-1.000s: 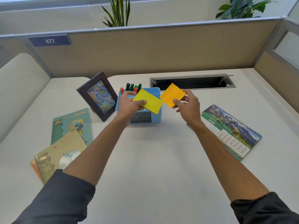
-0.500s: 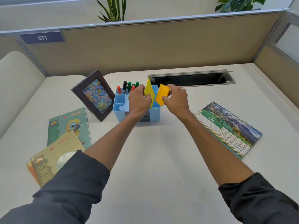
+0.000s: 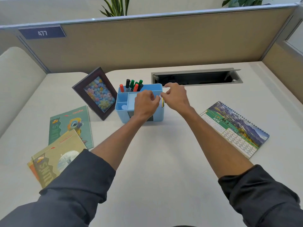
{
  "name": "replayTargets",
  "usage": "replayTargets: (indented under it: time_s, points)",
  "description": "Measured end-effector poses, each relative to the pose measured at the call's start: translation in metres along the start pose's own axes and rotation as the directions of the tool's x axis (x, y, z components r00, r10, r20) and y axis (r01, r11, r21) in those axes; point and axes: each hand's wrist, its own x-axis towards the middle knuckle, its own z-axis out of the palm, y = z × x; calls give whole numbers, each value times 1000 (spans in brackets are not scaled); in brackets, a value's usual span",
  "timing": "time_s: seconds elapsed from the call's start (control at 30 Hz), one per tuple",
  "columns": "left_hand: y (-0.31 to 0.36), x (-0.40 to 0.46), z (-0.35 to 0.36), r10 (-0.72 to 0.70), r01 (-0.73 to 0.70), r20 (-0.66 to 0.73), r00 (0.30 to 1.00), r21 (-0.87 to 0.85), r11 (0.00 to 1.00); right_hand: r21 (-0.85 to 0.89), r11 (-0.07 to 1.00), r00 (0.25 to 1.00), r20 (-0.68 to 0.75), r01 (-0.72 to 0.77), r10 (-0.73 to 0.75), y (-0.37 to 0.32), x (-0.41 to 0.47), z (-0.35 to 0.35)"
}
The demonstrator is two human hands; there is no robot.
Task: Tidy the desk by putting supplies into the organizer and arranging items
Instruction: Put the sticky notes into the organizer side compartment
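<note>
Left hand (image 3: 145, 104): fingers curled, over organizer (image 3: 124, 110), grip unclear.
Right hand (image 3: 176, 97): fingers loosely curled; sticky notes (image 3: 162, 102) just below fingertips.

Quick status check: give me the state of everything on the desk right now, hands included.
Blue organizer: upright.
Markers: standing in its back compartment.
Sticky notes: edge-on in its right slot.
Left hand: over organizer.
Right hand: at slot.
Photo frame: propped upright.
Booklets: overlapping, flat.
Calendar: flat.
</note>
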Motion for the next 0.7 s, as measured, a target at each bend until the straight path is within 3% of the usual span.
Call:
replayTargets:
  time_s: [0.17,0.37,0.7]
  points:
    - [-7,-10,-7,24,-26,-48,999,-44,999,-48,999,999,-35,18,-20,4,-7,2]
    - [-28,-35,-23,21,-20,-77,997,18,1000,-63,997,998,-48,39,-42,5,-23,3]
    - [-81,-60,-43,-52,51,-206,977,-11,999,-165,986,999,42,15,-8,23,-43,12]
